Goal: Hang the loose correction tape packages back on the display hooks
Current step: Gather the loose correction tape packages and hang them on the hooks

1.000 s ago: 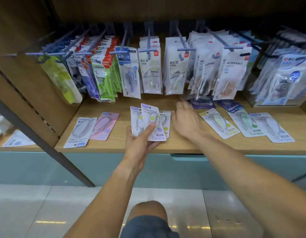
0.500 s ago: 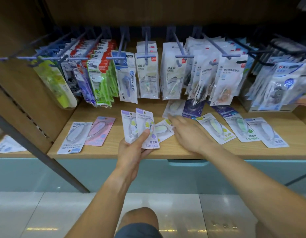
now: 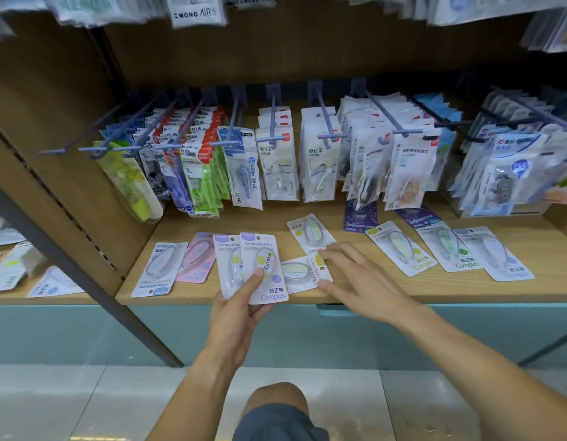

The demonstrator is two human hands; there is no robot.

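Note:
My left hand (image 3: 236,308) grips two white Campus correction tape packages (image 3: 263,265), fanned upright, thumb across the front one. My right hand (image 3: 355,281) lies over the wooden shelf (image 3: 371,291) with thumb and fingers on either side of a loose package (image 3: 302,272) lying sideways. Another loose package (image 3: 310,232) lies just behind it. Several more loose packages lie flat to the right (image 3: 399,248) and to the left (image 3: 159,268). Purple display hooks (image 3: 326,122) stick out above the shelf, most carrying hanging packs.
A dark slanted metal support (image 3: 84,272) crosses at the left. Two dark purple packs (image 3: 360,216) lie under the hanging row. A clear box of packs (image 3: 505,186) stands at the far right. Upper-row packs (image 3: 196,9) hang at the top edge. My knee (image 3: 275,405) shows below.
My right hand drew back from the shelf's rear to the sideways package beside my left hand. The view tilted up, showing the upper row. My left hand kept its two packages.

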